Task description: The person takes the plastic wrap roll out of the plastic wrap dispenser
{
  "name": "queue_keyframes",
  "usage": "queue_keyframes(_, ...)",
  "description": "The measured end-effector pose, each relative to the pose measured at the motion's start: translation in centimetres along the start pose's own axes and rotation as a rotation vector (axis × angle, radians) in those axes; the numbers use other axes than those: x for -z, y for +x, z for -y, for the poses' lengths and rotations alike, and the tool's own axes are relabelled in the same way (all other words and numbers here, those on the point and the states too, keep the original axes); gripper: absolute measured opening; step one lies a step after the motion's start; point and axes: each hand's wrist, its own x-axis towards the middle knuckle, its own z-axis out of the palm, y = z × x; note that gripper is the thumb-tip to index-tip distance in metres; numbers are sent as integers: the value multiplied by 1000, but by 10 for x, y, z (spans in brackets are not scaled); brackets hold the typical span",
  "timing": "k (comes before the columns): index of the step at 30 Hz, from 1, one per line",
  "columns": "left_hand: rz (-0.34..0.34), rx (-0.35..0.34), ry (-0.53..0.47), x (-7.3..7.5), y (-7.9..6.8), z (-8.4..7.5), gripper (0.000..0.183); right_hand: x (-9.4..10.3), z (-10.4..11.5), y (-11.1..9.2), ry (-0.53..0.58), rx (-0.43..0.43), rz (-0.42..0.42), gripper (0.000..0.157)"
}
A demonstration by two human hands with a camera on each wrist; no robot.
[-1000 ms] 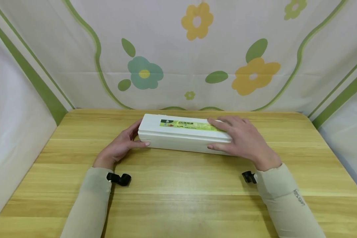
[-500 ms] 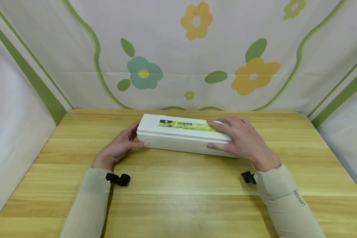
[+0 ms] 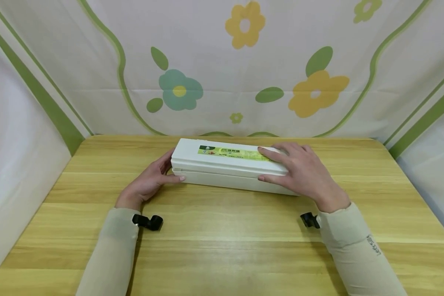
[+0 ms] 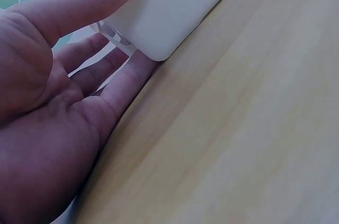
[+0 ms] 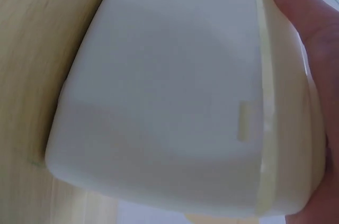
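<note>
A long white cling film box [image 3: 222, 181] lies across the table, a yellow-green label [image 3: 225, 152] on its lid [image 3: 188, 150]. A thin gap runs along the front between lid and base, wider toward the left. My left hand [image 3: 148, 181] holds the left end of the base, thumb on the front wall and fingers behind; the left wrist view shows the fingers around the box's end [image 4: 175, 12]. My right hand [image 3: 307, 172] grips the lid near its right end, fingers over the top and thumb at its front edge. The box's inside is hidden.
The wooden table [image 3: 222, 242] reaches back to a white curtain [image 3: 214, 53] printed with flowers. Similar white cloth hangs at both sides. A black wrist mount [image 3: 148, 222] sits on the left cuff, another black mount [image 3: 310, 220] on the right.
The lid's front edge has risen slightly with my right hand, and a gap has appeared above the base. My left hand stays in place at the left end.
</note>
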Motion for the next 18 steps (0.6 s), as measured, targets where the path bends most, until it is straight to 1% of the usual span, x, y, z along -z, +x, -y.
queue_keyframes(5,5,-27,9,0,1,1,95,2,-2,1,24,-14,-43,77)
queue_keyframes(11,3,5,4,1,0,0,101,6,-5,0,45,-4,-119,79)
queue_keyframes(15,2,25,2,3,-2,-1,105,8,-8,0,51,-16,-112,79)
queue_keyframes(18,2,23,0,3,-2,-1,104,12,-12,-3,53,-42,-96,78)
